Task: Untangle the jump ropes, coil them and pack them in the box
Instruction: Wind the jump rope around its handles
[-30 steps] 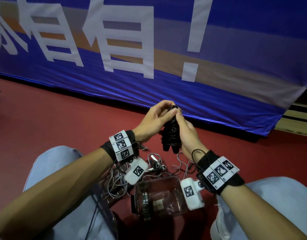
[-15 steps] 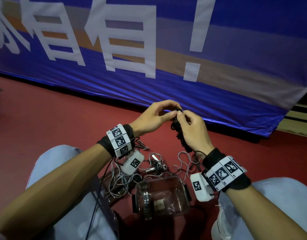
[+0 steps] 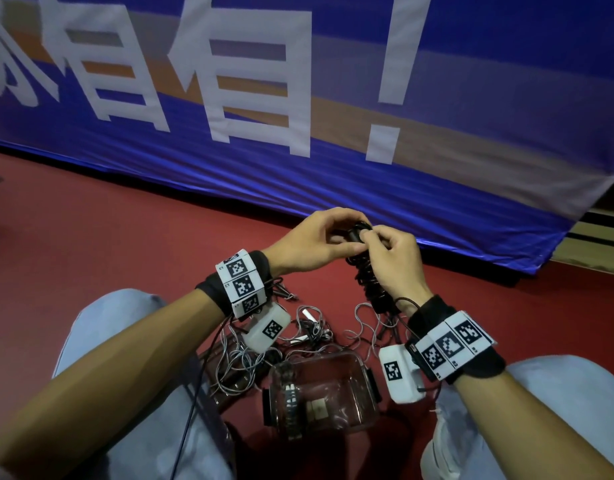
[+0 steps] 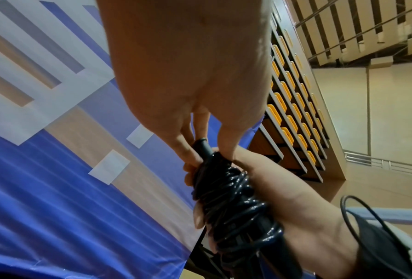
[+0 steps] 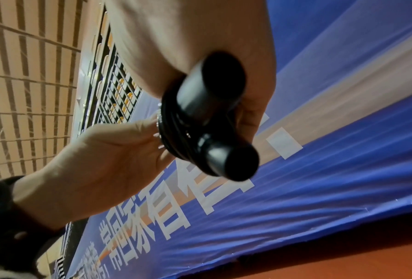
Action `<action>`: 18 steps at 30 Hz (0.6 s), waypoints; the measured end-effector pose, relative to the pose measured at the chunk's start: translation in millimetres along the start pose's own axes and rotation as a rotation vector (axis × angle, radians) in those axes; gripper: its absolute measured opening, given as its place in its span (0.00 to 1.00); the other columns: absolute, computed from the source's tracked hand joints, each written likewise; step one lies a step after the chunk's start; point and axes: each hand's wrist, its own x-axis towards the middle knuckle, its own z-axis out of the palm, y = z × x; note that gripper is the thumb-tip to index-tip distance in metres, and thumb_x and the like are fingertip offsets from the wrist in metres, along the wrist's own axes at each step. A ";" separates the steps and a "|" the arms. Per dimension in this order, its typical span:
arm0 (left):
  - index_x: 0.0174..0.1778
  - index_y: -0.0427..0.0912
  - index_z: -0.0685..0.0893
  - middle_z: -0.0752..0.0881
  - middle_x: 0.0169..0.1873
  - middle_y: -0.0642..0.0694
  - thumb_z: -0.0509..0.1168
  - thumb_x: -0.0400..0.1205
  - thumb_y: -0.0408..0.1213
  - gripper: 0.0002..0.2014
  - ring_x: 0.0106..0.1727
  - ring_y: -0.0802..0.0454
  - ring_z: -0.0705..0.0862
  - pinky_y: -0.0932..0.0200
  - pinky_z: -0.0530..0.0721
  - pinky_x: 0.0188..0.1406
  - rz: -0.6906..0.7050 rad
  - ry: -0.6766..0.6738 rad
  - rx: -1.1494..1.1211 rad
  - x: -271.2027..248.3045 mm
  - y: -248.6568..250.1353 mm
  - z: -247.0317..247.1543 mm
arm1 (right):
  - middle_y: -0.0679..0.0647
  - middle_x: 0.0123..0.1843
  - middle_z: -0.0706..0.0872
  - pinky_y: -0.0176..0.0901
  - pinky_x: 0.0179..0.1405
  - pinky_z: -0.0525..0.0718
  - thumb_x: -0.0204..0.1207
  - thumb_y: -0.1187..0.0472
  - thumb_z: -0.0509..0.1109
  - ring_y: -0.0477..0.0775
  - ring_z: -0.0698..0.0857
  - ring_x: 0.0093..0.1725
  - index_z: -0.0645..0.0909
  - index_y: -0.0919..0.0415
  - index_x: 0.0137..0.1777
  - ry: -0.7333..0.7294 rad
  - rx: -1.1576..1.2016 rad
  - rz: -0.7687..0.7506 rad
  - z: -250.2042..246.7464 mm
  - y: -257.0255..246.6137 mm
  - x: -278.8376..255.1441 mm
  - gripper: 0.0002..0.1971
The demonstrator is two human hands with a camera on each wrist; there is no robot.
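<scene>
A black jump rope (image 3: 366, 278), wound round its two handles, is held up above the floor between both hands. My left hand (image 3: 347, 233) pinches the bundle's top end, seen as a black handle tip (image 4: 201, 145) between its fingers. My right hand (image 3: 371, 237) wraps round the wound cord (image 4: 231, 198) from the right, and the two handle ends (image 5: 214, 105) stick out below its palm. A clear plastic box (image 3: 364, 375) stands on the floor between my knees with one coiled rope (image 3: 291, 400) inside. A tangle of grey rope (image 3: 236, 362) lies beside the box.
A blue banner (image 3: 298, 98) hangs close ahead along the red floor (image 3: 90, 244). My knees in light trousers (image 3: 118, 327) flank the box. Thin cables run from the wrist cameras (image 3: 267, 327). Yellow stadium seats (image 4: 293, 105) show far off.
The black bundle has tipped from upright to slanting under my right palm. My right wrist has swung outward to the right, and both hands have closed in on the bundle's top end.
</scene>
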 end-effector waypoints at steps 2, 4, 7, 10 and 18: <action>0.68 0.31 0.80 0.84 0.62 0.34 0.72 0.82 0.26 0.18 0.57 0.48 0.87 0.49 0.88 0.59 0.004 0.039 -0.004 1.2 -1.9 1.8 | 0.66 0.37 0.91 0.52 0.32 0.84 0.85 0.57 0.70 0.62 0.88 0.31 0.89 0.63 0.42 -0.037 0.119 0.048 -4.2 -3.6 -0.9 0.13; 0.69 0.31 0.81 0.84 0.63 0.34 0.71 0.83 0.26 0.18 0.59 0.51 0.86 0.54 0.87 0.60 0.014 0.075 -0.026 1.6 -2.2 2.7 | 0.63 0.38 0.93 0.50 0.29 0.86 0.86 0.54 0.71 0.62 0.90 0.31 0.91 0.61 0.47 -0.047 0.202 0.064 -6.2 -9.8 -5.3 0.13; 0.69 0.32 0.82 0.85 0.62 0.37 0.71 0.84 0.28 0.17 0.59 0.53 0.85 0.56 0.84 0.61 0.028 0.123 -0.103 2.4 -1.9 5.1 | 0.52 0.43 0.95 0.46 0.41 0.89 0.88 0.50 0.68 0.54 0.94 0.43 0.92 0.57 0.53 0.020 0.148 -0.057 -4.2 -11.9 -9.8 0.14; 0.69 0.33 0.82 0.87 0.60 0.40 0.71 0.84 0.29 0.17 0.58 0.51 0.85 0.48 0.84 0.63 0.036 0.176 -0.141 2.6 -3.9 6.2 | 0.55 0.44 0.94 0.44 0.39 0.88 0.88 0.55 0.69 0.56 0.93 0.44 0.83 0.60 0.59 0.038 0.210 -0.049 -1.0 -11.5 -10.1 0.09; 0.66 0.28 0.80 0.84 0.63 0.31 0.68 0.84 0.25 0.15 0.63 0.45 0.86 0.49 0.86 0.62 0.086 0.223 -0.157 -0.3 -6.6 3.6 | 0.56 0.45 0.92 0.51 0.39 0.88 0.80 0.65 0.77 0.56 0.91 0.39 0.81 0.57 0.56 0.040 0.279 -0.046 -2.6 -13.6 -5.9 0.09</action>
